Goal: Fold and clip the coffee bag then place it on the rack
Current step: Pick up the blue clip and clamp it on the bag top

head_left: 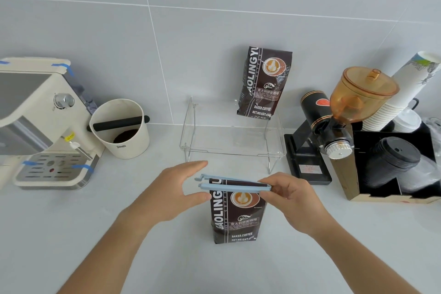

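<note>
A dark brown coffee bag (236, 217) stands upright on the white counter in front of me. A light blue clip (232, 185) straddles its folded top, its two arms still slightly apart at the left end. My right hand (290, 196) pinches the clip's right, hinged end. My left hand (176, 188) is at the clip's left end with fingers spread, thumb below and fingers above it. A clear acrylic rack (232, 138) stands behind, against the wall, with a second coffee bag (262, 83) on its right side.
An espresso machine (40, 124) and a white knock box (121, 129) stand at the left. A black grinder with an amber hopper (334, 122) and a box of cups and lids (393, 162) are at the right.
</note>
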`<action>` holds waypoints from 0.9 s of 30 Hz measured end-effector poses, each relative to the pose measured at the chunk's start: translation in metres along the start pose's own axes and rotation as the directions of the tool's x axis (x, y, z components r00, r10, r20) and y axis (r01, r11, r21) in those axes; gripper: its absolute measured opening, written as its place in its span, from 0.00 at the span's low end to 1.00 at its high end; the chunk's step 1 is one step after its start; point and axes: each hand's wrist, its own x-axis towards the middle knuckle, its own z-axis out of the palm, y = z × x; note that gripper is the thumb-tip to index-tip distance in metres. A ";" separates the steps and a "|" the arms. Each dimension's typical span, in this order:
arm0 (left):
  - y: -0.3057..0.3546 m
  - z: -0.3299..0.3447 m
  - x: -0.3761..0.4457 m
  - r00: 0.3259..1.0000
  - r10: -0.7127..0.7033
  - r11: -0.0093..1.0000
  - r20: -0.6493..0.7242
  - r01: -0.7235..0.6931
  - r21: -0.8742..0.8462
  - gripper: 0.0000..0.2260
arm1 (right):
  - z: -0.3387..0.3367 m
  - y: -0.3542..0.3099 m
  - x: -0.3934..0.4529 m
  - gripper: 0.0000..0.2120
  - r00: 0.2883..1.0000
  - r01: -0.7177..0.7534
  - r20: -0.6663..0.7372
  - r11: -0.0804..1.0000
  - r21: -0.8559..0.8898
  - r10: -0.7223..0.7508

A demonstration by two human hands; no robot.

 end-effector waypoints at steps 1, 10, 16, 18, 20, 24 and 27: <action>0.000 0.000 0.004 0.999 0.004 1.000 0.048 -0.005 0.031 0.28 | 0.000 0.000 0.000 0.15 1.000 0.007 0.001 1.000 -0.012 -0.006; -0.003 -0.005 0.011 0.992 0.008 1.000 0.128 -0.006 -0.014 0.14 | -0.002 0.005 -0.003 0.15 0.999 0.048 -0.016 0.985 -0.168 -0.052; -0.005 -0.004 0.008 0.994 -0.013 0.994 0.104 0.025 -0.110 0.13 | -0.002 0.004 -0.002 0.19 0.991 0.130 -0.006 0.962 -0.238 -0.136; -0.005 -0.004 0.007 0.996 -0.011 0.995 0.084 0.020 -0.102 0.14 | -0.001 0.005 -0.001 0.19 0.990 0.134 -0.016 0.957 -0.257 -0.142; -0.005 -0.002 0.006 0.997 -0.007 0.994 0.079 0.015 -0.106 0.14 | -0.001 0.005 -0.002 0.19 0.989 0.134 -0.023 0.952 -0.275 -0.146; 0.000 0.000 0.000 0.999 0.021 0.996 0.045 -0.017 -0.088 0.11 | -0.001 0.005 -0.005 0.17 0.978 0.193 -0.017 0.926 -0.325 -0.210; 0.003 -0.001 -0.004 1.000 0.028 0.998 0.000 -0.028 -0.055 0.10 | 0.001 0.006 -0.005 0.10 0.971 0.204 -0.039 0.901 -0.382 -0.237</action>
